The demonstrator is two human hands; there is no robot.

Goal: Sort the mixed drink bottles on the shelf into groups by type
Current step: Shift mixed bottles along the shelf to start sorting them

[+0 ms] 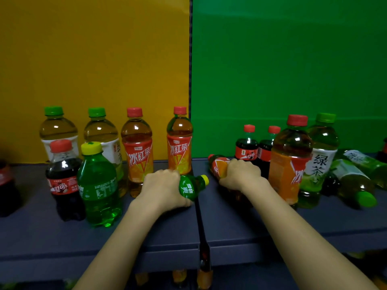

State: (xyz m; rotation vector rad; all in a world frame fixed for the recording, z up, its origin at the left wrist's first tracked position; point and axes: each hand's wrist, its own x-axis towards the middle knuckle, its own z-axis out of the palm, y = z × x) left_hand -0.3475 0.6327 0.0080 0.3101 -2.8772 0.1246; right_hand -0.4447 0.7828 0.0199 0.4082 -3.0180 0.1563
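Note:
My left hand (162, 188) grips a small green soda bottle (191, 187) with a yellow cap, held on its side over the shelf's middle. My right hand (240, 174) is closed on a lying iced red tea bottle (217, 166) with an orange label. On the left stand two green tea bottles (58, 130), two iced red tea bottles (137, 143), a cola bottle (63, 178) and a green soda bottle (98, 185). On the right stand two cola bottles (247, 145), an iced red tea bottle (290, 160) and a green tea bottle (320, 160).
The dark blue shelf (41, 233) has a seam at its middle. Two green tea bottles (354, 183) lie on their sides at the far right. Another cola bottle (7, 189) stands at the left edge. Yellow and green panels form the back wall.

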